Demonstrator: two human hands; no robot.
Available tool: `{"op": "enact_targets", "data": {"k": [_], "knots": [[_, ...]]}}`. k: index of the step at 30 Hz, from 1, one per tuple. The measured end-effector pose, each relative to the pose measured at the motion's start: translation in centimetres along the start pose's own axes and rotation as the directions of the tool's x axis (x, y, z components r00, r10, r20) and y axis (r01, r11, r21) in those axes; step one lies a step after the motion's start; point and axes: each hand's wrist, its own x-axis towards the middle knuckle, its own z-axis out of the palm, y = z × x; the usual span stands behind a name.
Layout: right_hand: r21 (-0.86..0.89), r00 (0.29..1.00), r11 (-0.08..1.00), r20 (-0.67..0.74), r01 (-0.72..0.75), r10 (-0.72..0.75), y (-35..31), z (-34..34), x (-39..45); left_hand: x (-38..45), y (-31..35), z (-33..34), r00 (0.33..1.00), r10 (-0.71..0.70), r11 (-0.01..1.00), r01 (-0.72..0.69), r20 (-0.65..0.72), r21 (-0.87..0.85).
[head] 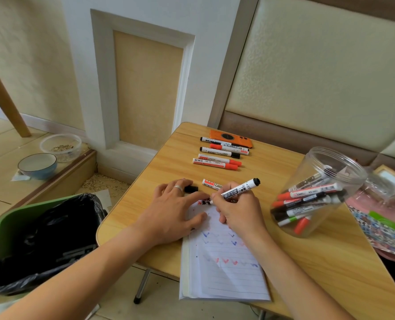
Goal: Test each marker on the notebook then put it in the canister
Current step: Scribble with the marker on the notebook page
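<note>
My bare forearms reach in from the bottom edge, and between them lies the white lined notebook [224,269], its page already dotted with red and blue check marks. My left hand [175,211] lies flat with its fingers spread across the top left corner of the page, pinning the paper so it does not slide under the stroke. My right hand [238,209] grips the white-barrelled black marker [235,190] in a writing pinch, tip down on the top edge of the page, tail end pointing up and away. The marker's black cap [191,188] sits on the light wooden table [307,257] just beyond my left fingers, within easy reach for recapping. A red-labelled marker [211,184] lies beside it, partly hidden by my right hand. Further back, 5 markers [219,155] wait in a loose row, likely untested, in front of an orange phone [231,137]. To my right the clear plastic canister [316,192] lies tilted, its mouth facing away from me, holding several markers, which I judge to be tested ones. A green bin lined with a black bag [42,234] stands at my left.
</note>
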Motion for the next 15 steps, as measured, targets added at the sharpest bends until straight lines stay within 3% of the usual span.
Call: {"op": "enact_targets", "data": {"k": [15], "knots": [[0.0,1.0,1.0,0.003,-0.002,0.002,0.22,0.08,0.28,-0.1,0.06,-0.09,1.0,-0.002,1.0,0.002,-0.016,-0.007]]}}
